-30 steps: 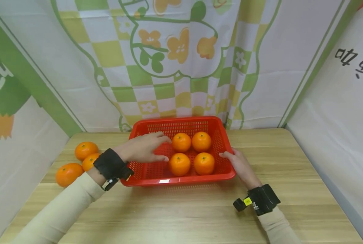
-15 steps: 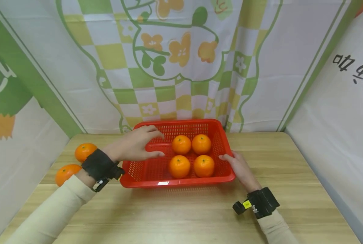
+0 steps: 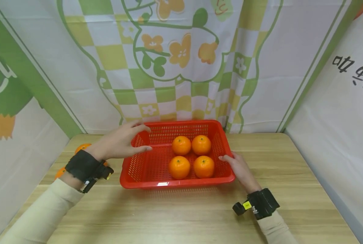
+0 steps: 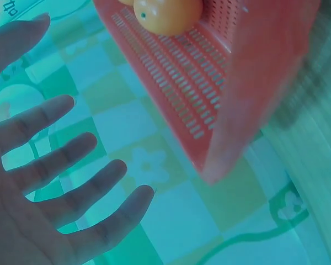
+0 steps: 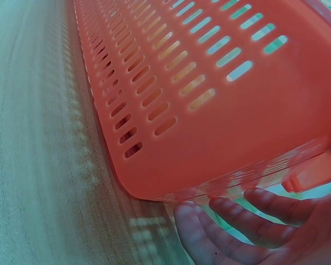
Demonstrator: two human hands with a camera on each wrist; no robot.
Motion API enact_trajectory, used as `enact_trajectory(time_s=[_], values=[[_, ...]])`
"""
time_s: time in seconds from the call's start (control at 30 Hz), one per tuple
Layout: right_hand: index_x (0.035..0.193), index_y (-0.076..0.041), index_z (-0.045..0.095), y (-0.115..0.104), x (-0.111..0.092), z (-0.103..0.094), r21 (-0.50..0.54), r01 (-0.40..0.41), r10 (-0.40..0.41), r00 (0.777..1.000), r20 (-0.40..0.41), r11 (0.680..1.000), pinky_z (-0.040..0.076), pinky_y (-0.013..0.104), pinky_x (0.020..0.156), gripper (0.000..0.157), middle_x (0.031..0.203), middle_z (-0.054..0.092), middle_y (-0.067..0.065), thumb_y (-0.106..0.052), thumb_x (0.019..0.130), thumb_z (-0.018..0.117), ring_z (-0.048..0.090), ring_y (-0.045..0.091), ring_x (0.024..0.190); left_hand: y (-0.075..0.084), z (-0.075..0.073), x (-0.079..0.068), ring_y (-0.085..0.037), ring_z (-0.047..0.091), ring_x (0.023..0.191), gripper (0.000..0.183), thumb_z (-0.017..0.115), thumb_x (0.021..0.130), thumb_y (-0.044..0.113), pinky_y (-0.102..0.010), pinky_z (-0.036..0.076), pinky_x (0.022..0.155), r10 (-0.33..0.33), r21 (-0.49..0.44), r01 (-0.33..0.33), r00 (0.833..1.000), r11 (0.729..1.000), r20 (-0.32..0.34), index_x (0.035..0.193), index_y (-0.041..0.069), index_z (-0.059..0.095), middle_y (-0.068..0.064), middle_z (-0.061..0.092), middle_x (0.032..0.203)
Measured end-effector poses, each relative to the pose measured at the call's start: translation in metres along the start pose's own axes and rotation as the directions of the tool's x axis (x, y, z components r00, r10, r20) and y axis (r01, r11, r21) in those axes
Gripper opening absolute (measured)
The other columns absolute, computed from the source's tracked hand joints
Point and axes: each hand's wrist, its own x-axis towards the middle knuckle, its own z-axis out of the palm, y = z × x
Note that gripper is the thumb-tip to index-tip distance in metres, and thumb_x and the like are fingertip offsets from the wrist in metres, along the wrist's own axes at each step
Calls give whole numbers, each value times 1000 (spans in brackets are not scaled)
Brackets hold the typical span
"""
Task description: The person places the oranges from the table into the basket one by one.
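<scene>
In the head view a red slotted plastic basket (image 3: 166, 184) holds several oranges (image 3: 179, 167) in two rows at its right half. My left hand (image 3: 117, 140) is in the air at the basket's left end, fingers spread, holding nothing. In the left wrist view that palm and fingers (image 4: 44, 113) stand apart from the basket wall (image 4: 254, 94). My right hand (image 3: 240, 169) grips the basket's right end, thumb over the rim. The right wrist view shows the right fingers (image 5: 231, 212) against the basket's outer wall (image 5: 276, 105).
More oranges (image 3: 82, 147) lie on the wooden table (image 3: 175, 217) at the left, mostly hidden behind my left wrist and hand. A patterned curtain (image 3: 181, 91) hangs right behind the basket. White and green cloth walls (image 3: 337, 135) flank the table.
My left hand has moved left, from beside the oranges inside the basket to the left rim, and covers more of the loose oranges. The right hand keeps its grip on the basket.
</scene>
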Motion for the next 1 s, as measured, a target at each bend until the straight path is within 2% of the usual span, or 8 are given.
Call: enact_trajectory(time_s=[0.17, 0.37, 0.53, 0.8, 1.0], values=[[133, -1, 44, 1, 0, 0, -3, -1, 1, 1000, -5, 1000, 54, 44, 78, 42, 122, 56, 27, -21, 97, 49, 62, 36, 95, -7, -2, -5, -29, 46, 109, 69, 56, 76, 69, -51, 48, 86, -3, 5, 3, 1000, 1000, -22, 120, 17, 54, -14, 46, 130], [131, 0, 46, 1, 0, 0, -14, 9, -9, 1000, -16, 1000, 56, 39, 74, 41, 120, 58, 27, -21, 96, 50, 63, 35, 92, -17, -5, -11, -21, 51, 95, 68, 57, 77, 68, -45, 50, 80, 25, 24, -23, 997, 999, -77, 117, 13, 55, -5, 53, 113], [130, 0, 47, 1, 1, 0, -28, -1, 0, 1000, -31, 1000, 57, 38, 72, 40, 118, 59, 26, -21, 96, 50, 64, 33, 90, -25, -9, -18, -22, 54, 94, 66, 58, 78, 66, -47, 52, 78, 9, 28, -7, 996, 1000, -92, 117, 13, 56, -5, 55, 112], [129, 0, 47, 2, 2, -1, -33, -2, 2, 1000, -28, 999, 57, 38, 71, 40, 117, 59, 28, -21, 96, 50, 65, 32, 87, -37, -12, -30, -21, 53, 93, 50, 65, 81, 55, -47, 50, 77, 41, 34, -36, 988, 999, -151, 112, 16, 57, -4, 56, 106], [130, 1, 47, 2, 1, 0, -35, 2, -3, 1000, -28, 999, 57, 38, 71, 40, 117, 58, 28, -20, 96, 50, 65, 32, 87, -44, -14, -37, -23, 53, 93, 46, 64, 83, 52, -49, 51, 74, -5, 26, 9, 989, 1000, -147, 113, 18, 58, -5, 55, 108]])
